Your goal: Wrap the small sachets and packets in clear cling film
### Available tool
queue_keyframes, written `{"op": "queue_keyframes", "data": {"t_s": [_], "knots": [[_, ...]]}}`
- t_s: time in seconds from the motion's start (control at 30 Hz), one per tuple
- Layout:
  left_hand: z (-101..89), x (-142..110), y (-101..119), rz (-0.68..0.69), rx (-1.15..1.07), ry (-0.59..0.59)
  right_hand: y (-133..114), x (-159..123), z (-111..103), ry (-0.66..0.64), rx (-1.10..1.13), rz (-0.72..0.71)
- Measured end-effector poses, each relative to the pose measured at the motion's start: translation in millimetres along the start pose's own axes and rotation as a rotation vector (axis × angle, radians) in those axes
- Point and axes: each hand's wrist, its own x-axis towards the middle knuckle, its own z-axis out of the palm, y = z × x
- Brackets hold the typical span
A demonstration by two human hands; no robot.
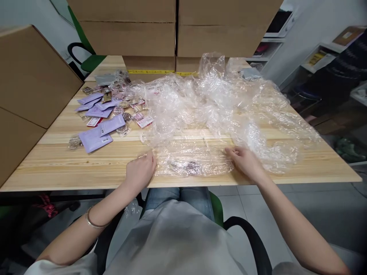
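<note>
A clear plastic bag [197,152] lies flat along the near edge of the table, stretched between my two hands. Inside or under it shows a small dark purplish item [192,167], too blurred to name. My left hand [142,168] is closed at the bag's left end, its fingers curled in. At the right end, my right hand [243,160] pinches the plastic between thumb and fingers. Just beyond, a big heap of crumpled clear plastic [209,99] spreads over the middle and right of the table.
On the table's left lie purple flat packets [96,138] and a pile of small wrapped pieces [123,103]. Cardboard boxes [129,34] wall off the far side, and another cardboard box [31,76] stands at left. A green chair [93,61] is behind the far left corner.
</note>
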Motion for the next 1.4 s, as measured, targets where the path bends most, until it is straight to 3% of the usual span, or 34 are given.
{"op": "queue_keyframes", "data": {"t_s": [0.07, 0.13, 0.17, 0.23, 0.3, 0.37, 0.53, 0.63, 0.73, 0.87, 1.03, 1.1, 1.17, 1.23, 1.3, 1.33, 1.4], "knots": [[2.9, -3.2, -2.3, 0.129, -0.046, 0.207, 0.6, -7.0, -4.6, 0.187, -0.124, -0.191], [2.2, -5.9, -4.9, 0.453, -0.155, 0.313, -0.3, -17.7, -6.2, 0.247, -0.2, -0.513], [0.3, -6.7, -5.8, 0.631, -0.211, 0.274, -1.6, -23.0, -5.1, 0.177, -0.226, -0.686], [-5.6, -6.4, -6.3, 0.877, -0.294, 0.076, -5.3, -29.6, 1.1, -0.06, -0.246, -0.937], [-11.9, -3.9, -6.9, 0.894, -0.333, -0.122, -8.8, -28.3, 11.8, -0.222, -0.229, -1.028], [-15.7, -0.3, -9.7, 0.831, -0.36, -0.23, -10.2, -20.2, 23.0, -0.254, -0.176, -1.049], [-13.2, 6.6, -28.4, 0.677, -0.348, -0.29, -6.3, -3.2, 31.4, -0.162, -0.013, -1.005], [-13.6, 8.7, -40.4, 0.638, -0.394, -0.288, -7.1, -6.1, 25.1, -0.186, 0.058, -0.818], [-20.1, 10.6, -44.6, 0.51, -0.509, -0.298, -13.0, -10.6, 22.1, -0.154, 0.132, -0.636], [-23.7, 14.6, -34.7, 0.322, -0.507, -0.249, -21.5, -9.9, 27.4, -0.101, 0.028, -0.507], [-14.1, 17.1, -12.3, 0.221, -0.235, -0.251, -24.3, -5.8, 35.6, -0.047, -0.313, -0.406], [-12.4, 16.5, -6.4, 0.136, -0.193, -0.266, -23.2, -5.2, 35.1, 0.009, -0.322, -0.334], [-12.3, 14.9, -2.8, 0.092, -0.208, -0.204, -21.5, -5.1, 30.6, 0.073, -0.263, -0.299], [-12.2, 12.7, 0.8, 0.142, -0.233, -0.025, -20.4, -4.8, 22.7, 0.121, -0.218, -0.299], [-11.2, 10.7, 7.2, 0.337, -0.253, 0.141, -20.8, -4.0, 13.6, 0.087, -0.195, -0.298], [-10.1, 10.2, 11.9, 0.476, -0.263, 0.165, -21.8, -3.3, 9.5, 0.032, -0.184, -0.293], [-6.6, 10.2, 23.3, 0.752, -0.28, 0.095, -25.1, -1.5, 3.2, -0.103, -0.186, -0.295]]}}
